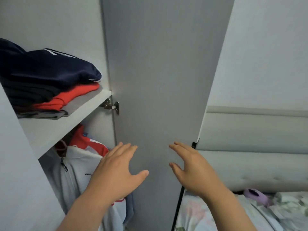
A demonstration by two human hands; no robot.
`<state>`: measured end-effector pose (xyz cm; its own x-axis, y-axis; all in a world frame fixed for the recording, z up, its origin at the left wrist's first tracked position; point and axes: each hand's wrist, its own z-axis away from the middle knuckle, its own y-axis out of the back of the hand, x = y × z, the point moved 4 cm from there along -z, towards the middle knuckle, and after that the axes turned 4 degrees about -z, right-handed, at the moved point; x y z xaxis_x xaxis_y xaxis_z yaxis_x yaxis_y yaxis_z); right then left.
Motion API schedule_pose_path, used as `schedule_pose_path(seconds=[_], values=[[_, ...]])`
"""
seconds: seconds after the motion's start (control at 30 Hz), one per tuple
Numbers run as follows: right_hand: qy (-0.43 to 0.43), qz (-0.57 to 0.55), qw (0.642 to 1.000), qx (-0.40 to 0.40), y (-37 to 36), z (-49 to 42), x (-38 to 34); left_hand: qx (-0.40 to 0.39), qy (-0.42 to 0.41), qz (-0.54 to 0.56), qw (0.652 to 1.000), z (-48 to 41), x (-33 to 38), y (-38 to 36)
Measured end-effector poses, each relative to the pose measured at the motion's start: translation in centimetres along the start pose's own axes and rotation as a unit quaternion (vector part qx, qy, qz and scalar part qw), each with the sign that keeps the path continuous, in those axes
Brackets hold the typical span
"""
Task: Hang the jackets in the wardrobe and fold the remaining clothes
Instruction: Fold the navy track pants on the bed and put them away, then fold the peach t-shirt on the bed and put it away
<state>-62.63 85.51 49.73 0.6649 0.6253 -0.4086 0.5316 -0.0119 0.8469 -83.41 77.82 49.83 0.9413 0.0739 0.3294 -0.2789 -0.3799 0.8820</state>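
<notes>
The wardrobe stands open, its grey door swung out in front of me. A white zip jacket hangs under the shelf, with a red and white jacket hanging behind it. On the shelf lies a folded pile: a navy garment with white stripes on top, a red one below, a grey one at the bottom. My left hand is open, fingers spread, beside the white jacket. My right hand is open too, held before the door's lower part. Neither hand holds anything.
A bed with a floral sheet lies at the lower right, behind the door. Its padded pale headboard runs along the wall. A small purple object rests near the headboard. A metal hinge joins door and wardrobe.
</notes>
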Motion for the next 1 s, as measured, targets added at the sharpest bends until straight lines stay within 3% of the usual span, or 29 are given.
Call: schedule_pose_path(seconds=[0.4,0.7,1.0], values=[[-0.188,0.02,0.982,-0.006,1.7,10.6,10.9,-0.108,-0.134,0.022,0.985,-0.3,8.0,-8.8],[-0.321,-0.001,0.947,0.013,3.5,16.0,20.2,-0.233,-0.27,0.059,0.932,-2.7,18.4,-19.2],[-0.424,-0.01,0.905,0.027,5.9,21.4,26.0,-0.287,-0.35,0.074,0.889,-5.8,26.6,-26.3]])
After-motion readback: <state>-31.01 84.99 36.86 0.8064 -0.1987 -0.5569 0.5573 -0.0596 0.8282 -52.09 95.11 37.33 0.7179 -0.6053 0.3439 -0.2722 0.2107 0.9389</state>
